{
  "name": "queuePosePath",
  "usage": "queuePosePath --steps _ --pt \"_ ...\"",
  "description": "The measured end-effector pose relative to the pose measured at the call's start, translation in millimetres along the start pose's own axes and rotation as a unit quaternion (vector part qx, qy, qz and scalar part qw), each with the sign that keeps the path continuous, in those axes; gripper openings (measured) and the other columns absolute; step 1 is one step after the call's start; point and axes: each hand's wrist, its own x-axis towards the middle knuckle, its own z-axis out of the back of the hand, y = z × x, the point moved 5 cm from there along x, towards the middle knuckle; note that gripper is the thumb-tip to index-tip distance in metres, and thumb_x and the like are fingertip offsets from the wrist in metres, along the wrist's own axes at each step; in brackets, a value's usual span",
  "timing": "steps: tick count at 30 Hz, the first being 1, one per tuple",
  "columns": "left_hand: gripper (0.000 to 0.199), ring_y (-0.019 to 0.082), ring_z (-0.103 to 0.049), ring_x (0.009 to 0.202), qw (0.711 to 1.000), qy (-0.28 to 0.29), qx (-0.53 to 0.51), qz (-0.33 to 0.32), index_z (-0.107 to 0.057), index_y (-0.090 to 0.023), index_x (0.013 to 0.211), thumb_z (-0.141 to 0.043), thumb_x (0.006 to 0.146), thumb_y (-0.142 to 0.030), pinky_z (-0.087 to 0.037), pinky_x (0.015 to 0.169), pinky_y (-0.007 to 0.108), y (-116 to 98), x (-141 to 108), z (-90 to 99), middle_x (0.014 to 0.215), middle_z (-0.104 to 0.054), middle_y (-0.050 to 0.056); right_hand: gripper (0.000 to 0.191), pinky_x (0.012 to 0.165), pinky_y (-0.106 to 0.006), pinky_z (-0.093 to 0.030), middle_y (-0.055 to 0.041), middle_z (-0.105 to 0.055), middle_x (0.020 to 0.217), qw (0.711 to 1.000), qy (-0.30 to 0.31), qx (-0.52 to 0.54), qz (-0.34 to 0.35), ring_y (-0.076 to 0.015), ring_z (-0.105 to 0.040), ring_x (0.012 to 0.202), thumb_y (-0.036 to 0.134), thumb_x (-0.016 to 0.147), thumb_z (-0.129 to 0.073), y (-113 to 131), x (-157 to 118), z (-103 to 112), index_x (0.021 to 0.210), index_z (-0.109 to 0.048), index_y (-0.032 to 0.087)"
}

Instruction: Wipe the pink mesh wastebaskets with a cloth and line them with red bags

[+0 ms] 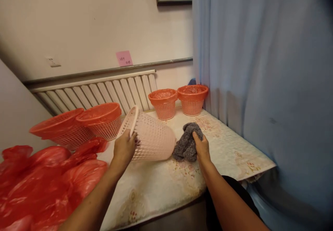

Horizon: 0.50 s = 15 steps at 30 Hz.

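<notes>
A pale pink perforated plastic basket [156, 137] lies tipped on its side above the table, its mouth towards the left. My left hand [125, 147] is closed round its rim. In my right hand [202, 146] is a bunched dark grey cloth [188, 142], gripped between thumb and fingers beside the basket's base. Whether the cloth touches the base I cannot tell. Unlike the other baskets here, this one has no red bag over its rim.
Red-lined baskets stand at the back, one [163, 111] near another [193, 107], and two more at left [109, 128] [73, 134]. Red plastic bags [52, 182] heap at the left front. The floral-covered table [156, 189] meets a radiator [111, 88] behind and a blue curtain [273, 85] at right.
</notes>
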Motion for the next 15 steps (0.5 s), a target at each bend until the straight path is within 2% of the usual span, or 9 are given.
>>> queuePosePath --steps 4,7,10,13,15 --pt "0.019 0.016 -0.063 0.055 0.991 -0.013 -0.120 0.058 -0.055 -0.018 0.083 -0.051 0.080 -0.036 -0.049 0.054 0.026 22.3 -13.9 -18.0 0.064 -0.062 -0.001 0.057 0.098 -0.038 -0.040 -0.0129 -0.064 0.118 0.994 -0.047 -0.060 0.077 -0.0260 -0.057 0.110 0.052 0.075 -0.060 20.3 -10.3 5.6 0.118 -0.059 0.015" --pt "0.025 0.017 -0.063 0.058 0.985 0.026 -0.160 0.064 -0.057 -0.016 0.082 -0.056 0.078 -0.041 -0.049 0.054 0.027 37.3 -33.8 -44.5 0.065 -0.063 0.000 0.054 0.097 -0.041 -0.042 -0.0134 -0.065 0.113 0.978 -0.041 -0.134 0.153 -0.0265 -0.058 0.106 0.051 0.078 -0.056 29.7 -17.7 2.5 0.118 -0.059 0.014" --pt "0.027 0.017 -0.064 0.059 0.965 0.071 -0.234 0.093 -0.057 -0.017 0.086 -0.058 0.077 -0.042 -0.051 0.056 0.027 48.5 -54.0 -66.0 0.067 -0.064 -0.001 0.045 0.096 -0.043 -0.042 -0.0134 -0.064 0.107 0.949 -0.022 -0.199 0.245 -0.0267 -0.057 0.103 0.049 0.079 -0.056 33.9 -21.4 -3.9 0.106 -0.064 0.013" --pt "0.026 0.018 -0.068 0.065 0.933 0.117 -0.305 0.150 -0.056 -0.017 0.093 -0.064 0.076 -0.036 -0.053 0.060 0.027 56.5 -69.6 -78.1 0.073 -0.067 0.001 0.038 0.100 -0.044 -0.041 -0.0148 -0.060 0.115 0.911 0.002 -0.258 0.321 -0.0269 -0.054 0.111 0.045 0.081 -0.058 34.0 -23.4 -12.6 0.101 -0.066 0.014" --pt "0.027 0.019 -0.070 0.071 0.924 0.144 -0.311 0.167 -0.056 -0.017 0.093 -0.068 0.073 -0.030 -0.054 0.066 0.028 61.0 -75.8 -82.1 0.079 -0.070 0.004 0.035 0.103 -0.046 -0.039 -0.0154 -0.057 0.125 0.893 0.030 -0.285 0.348 -0.0275 -0.051 0.118 0.042 0.082 -0.058 32.2 -24.5 -19.6 0.102 -0.065 0.014"
